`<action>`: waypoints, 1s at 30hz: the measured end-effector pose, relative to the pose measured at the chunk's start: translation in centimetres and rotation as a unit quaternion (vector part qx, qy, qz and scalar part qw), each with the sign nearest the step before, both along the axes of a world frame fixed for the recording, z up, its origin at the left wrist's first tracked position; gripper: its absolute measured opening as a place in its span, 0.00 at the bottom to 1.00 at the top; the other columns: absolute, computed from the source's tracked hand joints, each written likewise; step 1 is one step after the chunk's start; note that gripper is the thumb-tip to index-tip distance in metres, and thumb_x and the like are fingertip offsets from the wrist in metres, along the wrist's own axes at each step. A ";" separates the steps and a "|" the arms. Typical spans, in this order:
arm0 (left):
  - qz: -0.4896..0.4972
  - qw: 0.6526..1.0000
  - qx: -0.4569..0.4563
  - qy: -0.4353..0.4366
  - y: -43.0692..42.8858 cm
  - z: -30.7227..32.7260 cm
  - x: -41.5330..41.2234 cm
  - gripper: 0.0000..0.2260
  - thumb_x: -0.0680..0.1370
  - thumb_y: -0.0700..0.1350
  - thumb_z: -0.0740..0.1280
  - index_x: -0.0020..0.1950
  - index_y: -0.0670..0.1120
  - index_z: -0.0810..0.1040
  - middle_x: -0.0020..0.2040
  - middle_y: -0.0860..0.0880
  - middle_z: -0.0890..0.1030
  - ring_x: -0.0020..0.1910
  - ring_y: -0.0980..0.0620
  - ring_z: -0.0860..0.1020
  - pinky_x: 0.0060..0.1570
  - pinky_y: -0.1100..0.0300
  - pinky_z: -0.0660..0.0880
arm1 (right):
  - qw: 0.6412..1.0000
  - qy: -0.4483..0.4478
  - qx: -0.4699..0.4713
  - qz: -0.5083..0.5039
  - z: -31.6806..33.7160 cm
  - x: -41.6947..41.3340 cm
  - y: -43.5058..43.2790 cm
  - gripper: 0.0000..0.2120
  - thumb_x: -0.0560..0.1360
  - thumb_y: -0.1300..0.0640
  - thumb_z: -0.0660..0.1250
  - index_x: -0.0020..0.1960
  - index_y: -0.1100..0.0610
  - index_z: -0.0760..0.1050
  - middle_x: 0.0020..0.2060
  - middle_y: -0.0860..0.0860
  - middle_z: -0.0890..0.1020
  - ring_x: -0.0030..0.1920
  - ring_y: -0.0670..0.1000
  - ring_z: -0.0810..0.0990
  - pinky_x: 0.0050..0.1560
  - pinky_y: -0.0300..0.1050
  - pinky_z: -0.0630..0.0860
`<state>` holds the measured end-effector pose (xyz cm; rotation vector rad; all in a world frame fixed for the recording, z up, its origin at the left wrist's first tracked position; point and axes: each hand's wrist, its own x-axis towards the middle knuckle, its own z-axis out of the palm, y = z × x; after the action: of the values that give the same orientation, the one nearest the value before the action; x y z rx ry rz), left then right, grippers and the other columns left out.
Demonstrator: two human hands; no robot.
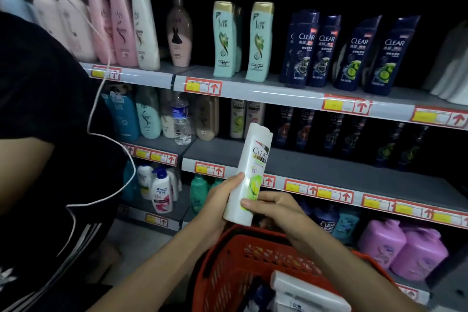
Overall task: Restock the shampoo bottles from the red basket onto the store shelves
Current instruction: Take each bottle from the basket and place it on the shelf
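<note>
Dim store shelving filled the wall ahead, its grey boards edged with red and yellow price tags. Both of the person's hands met in front of the middle board, above the red basket. Between them stood a white shampoo bottle, tilted a little to the right, cap end up, with a green leaf print on its label. The left hand wrapped the bottle's lower left side, thumb pressed on the front. The right hand closed on the bottom right corner, fingertips lying across the label. The bottle's base hung just above the basket's far rim.

Below the wrists, at least 2 more white bottles lay flat in the basket, though the dark made the rest of its load hard to read. Beyond the fingertips, the middle board sat bare at its front edge. Up on the top board, 4 dark blue bottles stood in a row, with 2 mint-green ones to their left. A second person in a black shirt stood close on the left.
</note>
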<state>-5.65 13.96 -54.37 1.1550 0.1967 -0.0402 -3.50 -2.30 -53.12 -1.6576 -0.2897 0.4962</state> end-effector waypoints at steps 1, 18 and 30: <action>0.003 1.000 0.027 -0.004 0.5 0.3 0.3 0.17 0.79 0.53 0.70 0.62 0.44 0.84 0.57 0.40 0.86 0.60 0.37 0.83 0.64 0.42 0.77 | 1.000 -0.003 0.000 -0.003 0.1 0.3 0.3 0.16 0.71 0.51 0.79 0.56 0.56 0.86 0.51 0.53 0.88 0.47 0.49 0.84 0.40 0.40 0.75; 0.065 0.891 0.435 -0.110 7.9 0.0 10.1 0.19 0.77 0.50 0.73 0.68 0.63 0.79 0.41 0.55 0.85 0.43 0.59 0.83 0.49 0.53 0.82 | 0.984 -0.100 -0.063 -0.136 -2.0 12.6 8.0 0.15 0.62 0.51 0.85 0.46 0.52 0.87 0.39 0.49 0.88 0.44 0.51 0.88 0.53 0.55 0.84; 0.209 0.925 0.276 -0.157 9.3 -3.1 23.5 0.25 0.74 0.31 0.75 0.69 0.46 0.80 0.46 0.56 0.84 0.45 0.57 0.85 0.42 0.65 0.82 | 0.939 -0.271 -0.052 -0.208 -3.9 24.1 13.2 0.18 0.68 0.58 0.82 0.56 0.51 0.85 0.44 0.44 0.88 0.44 0.36 0.84 0.49 0.37 0.81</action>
<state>17.85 23.30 -57.52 1.6379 0.1678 0.6108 20.61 10.94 -57.04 -1.8756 -0.3050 -0.2786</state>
